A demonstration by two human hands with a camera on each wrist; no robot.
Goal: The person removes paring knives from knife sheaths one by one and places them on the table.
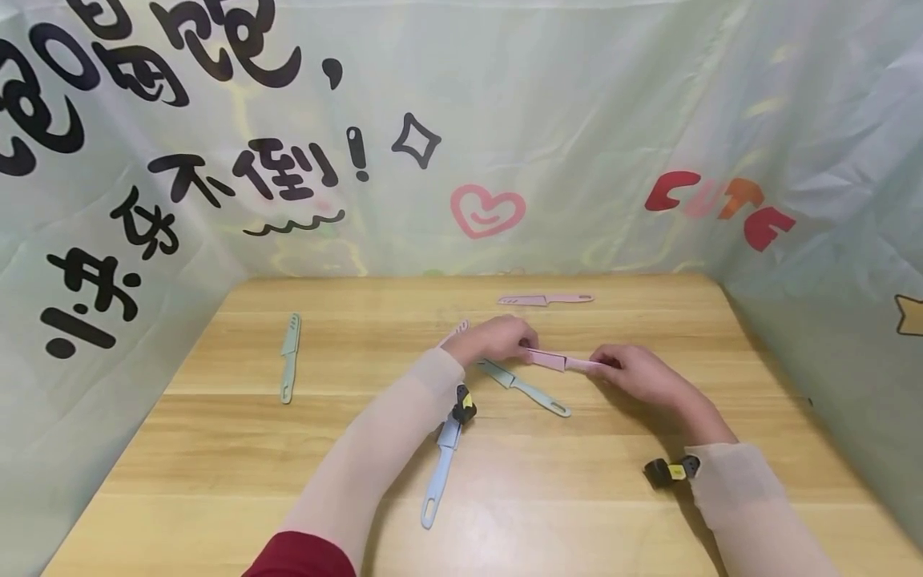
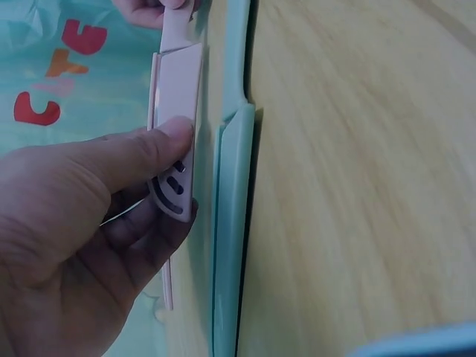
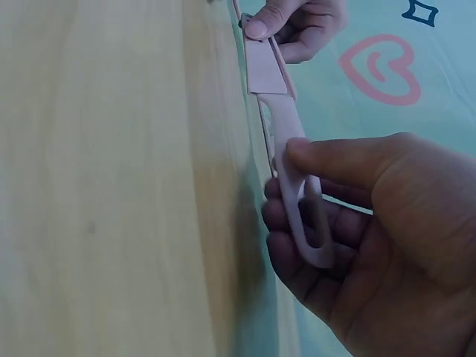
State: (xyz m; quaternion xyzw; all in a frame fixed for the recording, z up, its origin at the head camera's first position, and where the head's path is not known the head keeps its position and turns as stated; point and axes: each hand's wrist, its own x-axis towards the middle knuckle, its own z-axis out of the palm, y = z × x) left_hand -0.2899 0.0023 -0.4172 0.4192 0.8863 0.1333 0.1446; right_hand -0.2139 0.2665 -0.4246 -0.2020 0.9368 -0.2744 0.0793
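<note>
Both hands hold one pink knife (image 1: 548,360) in a pink sheath, a little above the wooden table. My left hand (image 1: 497,338) pinches the sheath (image 2: 178,85) near its slotted tip, thumb on top and fingers beneath. At the other end, my right hand (image 1: 642,373) grips the handle (image 3: 288,123), its thumb on one face and its fingers curled behind. In the left wrist view, the blade is covered by the sheath. A sheathed green knife (image 1: 532,393) lies on the table just below the left hand, its tip end partly hidden.
A sheathed blue knife (image 1: 437,481) lies under the left forearm, partly covered. Another pink sheath tip (image 1: 458,328) shows behind the left wrist. One green knife (image 1: 290,357) lies far left, and a pink knife (image 1: 544,300) near the table's back edge. Printed cloth (image 1: 577,120) encloses the table (image 1: 577,513).
</note>
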